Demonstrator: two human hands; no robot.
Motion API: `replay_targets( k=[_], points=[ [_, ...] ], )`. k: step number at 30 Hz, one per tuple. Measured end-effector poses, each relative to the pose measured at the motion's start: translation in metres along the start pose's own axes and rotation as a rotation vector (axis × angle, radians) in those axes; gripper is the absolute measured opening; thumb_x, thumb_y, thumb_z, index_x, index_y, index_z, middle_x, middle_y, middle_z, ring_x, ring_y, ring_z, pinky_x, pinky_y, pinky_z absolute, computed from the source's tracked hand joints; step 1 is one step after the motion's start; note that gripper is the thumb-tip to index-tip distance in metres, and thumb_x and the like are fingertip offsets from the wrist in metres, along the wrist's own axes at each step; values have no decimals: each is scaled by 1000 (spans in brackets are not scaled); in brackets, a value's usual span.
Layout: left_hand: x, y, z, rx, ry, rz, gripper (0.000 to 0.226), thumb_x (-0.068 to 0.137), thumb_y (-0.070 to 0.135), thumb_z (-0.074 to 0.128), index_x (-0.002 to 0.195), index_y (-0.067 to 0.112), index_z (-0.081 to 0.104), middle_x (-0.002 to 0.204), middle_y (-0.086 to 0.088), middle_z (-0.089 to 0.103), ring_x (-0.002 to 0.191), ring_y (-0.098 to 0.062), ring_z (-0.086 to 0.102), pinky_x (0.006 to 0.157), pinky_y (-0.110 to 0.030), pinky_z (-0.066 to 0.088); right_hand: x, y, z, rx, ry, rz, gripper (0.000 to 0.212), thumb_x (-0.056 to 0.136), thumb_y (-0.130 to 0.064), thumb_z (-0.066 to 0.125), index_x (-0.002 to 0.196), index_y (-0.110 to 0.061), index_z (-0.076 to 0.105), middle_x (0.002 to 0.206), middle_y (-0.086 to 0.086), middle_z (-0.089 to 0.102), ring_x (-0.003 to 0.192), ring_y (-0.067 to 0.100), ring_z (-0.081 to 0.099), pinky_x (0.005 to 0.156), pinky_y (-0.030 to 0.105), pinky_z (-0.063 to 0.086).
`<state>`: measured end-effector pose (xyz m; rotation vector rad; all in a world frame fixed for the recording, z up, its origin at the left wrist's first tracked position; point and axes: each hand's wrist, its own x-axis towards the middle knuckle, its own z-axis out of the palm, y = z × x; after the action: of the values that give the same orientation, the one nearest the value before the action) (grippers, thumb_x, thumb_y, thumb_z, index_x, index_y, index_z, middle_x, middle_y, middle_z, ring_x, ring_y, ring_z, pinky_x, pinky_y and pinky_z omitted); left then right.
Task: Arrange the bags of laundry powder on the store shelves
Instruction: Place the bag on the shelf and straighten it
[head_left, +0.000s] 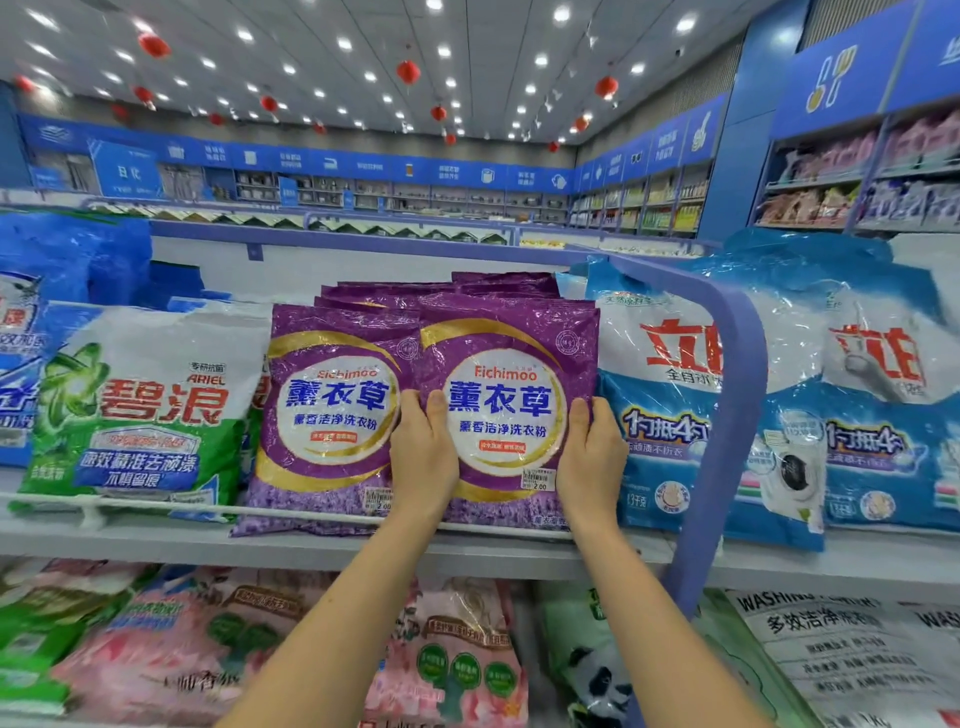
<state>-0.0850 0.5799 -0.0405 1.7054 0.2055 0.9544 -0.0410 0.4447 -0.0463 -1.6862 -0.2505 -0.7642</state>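
A purple Eichimoo laundry powder bag (506, 395) stands at the front of the top shelf (322, 551), held by both my hands. My left hand (423, 457) grips its left edge, thumb on the front. My right hand (592, 457) grips its right edge. A second purple bag (332, 410) stands just left of it, touching, with more purple bags (447, 291) stacked behind. A white and green Ariel bag (145, 410) leans at the left. Blue and white bags (670, 410) stand at the right.
A white rail (156, 506) runs along the shelf front. A curved purple divider bar (727, 415) rises right of my right hand. The lower shelf holds pink bags (457, 654), green bags (31, 634) and a white bag (857, 654). Store aisles lie beyond.
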Motion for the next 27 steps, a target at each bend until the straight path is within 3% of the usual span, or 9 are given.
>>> replay_targets(
  k=[5,8,12,16,20,22,27],
  points=[
    [-2,-2,-1,7,-6,15,26,103,28,32,90,7,41,69,4,46,56,5,48,49,-10,36,2,1,0,-42,18,-6,28,101,-24,38,89,-5,54,75,-3,57,65,5,52,50,8,36],
    [-2,-2,-2,36,-10,21,27,103,29,32,92,6,42,70,4,46,58,-1,46,50,-15,35,1,3,0,-86,11,6,29,101,-24,37,95,-3,55,81,3,60,68,9,54,49,7,36],
    [-6,1,-3,51,-4,36,24,103,27,33,91,8,41,69,5,45,59,-4,44,49,-13,35,-2,-1,-1,-94,35,-3,24,101,-22,38,96,-5,54,75,-4,57,63,-1,52,48,3,38],
    [-9,2,-5,45,7,41,14,102,29,35,107,16,36,81,6,52,71,-7,52,56,-15,39,-3,-4,-1,-113,44,17,14,101,-24,39,108,-14,46,74,-18,52,62,0,56,44,9,40],
    [-9,4,-6,-27,17,19,23,101,28,39,120,16,36,109,-9,56,97,-25,58,79,-43,51,-3,-5,-2,-198,57,10,18,100,-26,38,116,-18,39,85,-8,59,62,0,52,49,17,35],
    [-10,6,-5,-18,29,49,24,100,28,40,121,18,36,112,-7,54,100,-25,57,84,-47,51,-3,-5,-3,-267,51,-20,22,100,-27,38,120,-19,38,95,-3,63,67,5,54,53,17,35],
    [-9,2,-1,59,48,118,30,100,28,41,127,13,39,119,-2,49,107,-11,45,86,-28,38,0,-10,-10,-309,-55,-24,29,99,-26,39,128,-19,36,120,3,60,98,20,61,69,27,44]
  ],
)
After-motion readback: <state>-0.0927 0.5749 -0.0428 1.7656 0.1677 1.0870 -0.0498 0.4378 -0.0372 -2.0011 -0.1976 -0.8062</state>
